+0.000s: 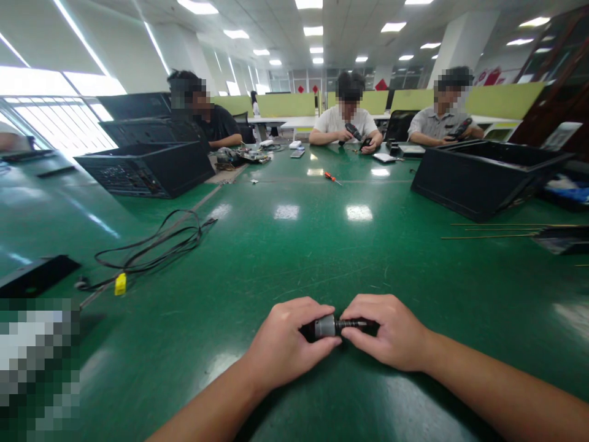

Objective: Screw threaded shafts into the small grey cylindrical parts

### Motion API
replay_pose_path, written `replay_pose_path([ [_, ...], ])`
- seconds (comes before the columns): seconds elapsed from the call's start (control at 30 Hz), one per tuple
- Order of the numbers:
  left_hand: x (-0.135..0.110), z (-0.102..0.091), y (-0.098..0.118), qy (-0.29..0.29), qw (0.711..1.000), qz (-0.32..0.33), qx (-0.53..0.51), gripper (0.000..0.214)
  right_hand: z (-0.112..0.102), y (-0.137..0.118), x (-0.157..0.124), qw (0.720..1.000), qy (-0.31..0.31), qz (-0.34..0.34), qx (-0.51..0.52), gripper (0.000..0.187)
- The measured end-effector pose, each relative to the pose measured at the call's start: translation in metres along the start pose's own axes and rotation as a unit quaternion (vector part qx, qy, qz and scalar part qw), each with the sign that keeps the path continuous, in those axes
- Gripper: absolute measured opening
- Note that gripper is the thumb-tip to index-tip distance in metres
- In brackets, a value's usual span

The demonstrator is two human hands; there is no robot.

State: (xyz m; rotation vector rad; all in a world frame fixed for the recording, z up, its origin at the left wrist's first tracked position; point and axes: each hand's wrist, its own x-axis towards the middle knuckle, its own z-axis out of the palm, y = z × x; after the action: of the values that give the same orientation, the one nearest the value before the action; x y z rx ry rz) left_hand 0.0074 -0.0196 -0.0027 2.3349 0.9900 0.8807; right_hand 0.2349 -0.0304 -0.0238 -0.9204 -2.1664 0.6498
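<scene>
My left hand (294, 334) is wrapped round the body of a dark screwdriver with a grey collar (326, 326), just above the table near its front edge. Out of the collar a thin metal bit (352, 323) points right. The fingers of my right hand (386, 331) are closed round this bit, thumb below and forefinger above. Both hands nearly meet at the collar. Most of the screwdriver's body is hidden in my left palm, and the bit's far end is partly hidden by my right fingers.
On the green table (276, 258) lie a coiled black cable (161, 245) at left and a red-handled screwdriver (331, 178) farther back. Black computer cases stand left (151, 169) and right (483, 178). Thin rods (492, 236) lie at right. Three people sit across the table, two holding dark tools.
</scene>
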Motion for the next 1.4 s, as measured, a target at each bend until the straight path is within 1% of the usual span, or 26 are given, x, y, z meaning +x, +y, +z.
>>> replay_pose_path([
  [0.5,-0.0005,-0.0012,-0.0004,-0.006,1.000,0.002,0.003,0.028,0.0002,0.0016,-0.0002,1.000,0.006,-0.011,-0.007,0.011],
  [1.03,-0.0023,-0.0021,-0.0033,-0.012,1.000,-0.003,0.001,0.028,-0.0007,0.0004,-0.0001,1.000,0.003,-0.003,-0.006,0.011],
  [1.4,-0.0019,-0.0018,-0.0051,-0.012,1.000,0.005,0.005,0.028,-0.0006,0.0016,-0.0008,1.000,-0.002,0.008,-0.012,0.011],
])
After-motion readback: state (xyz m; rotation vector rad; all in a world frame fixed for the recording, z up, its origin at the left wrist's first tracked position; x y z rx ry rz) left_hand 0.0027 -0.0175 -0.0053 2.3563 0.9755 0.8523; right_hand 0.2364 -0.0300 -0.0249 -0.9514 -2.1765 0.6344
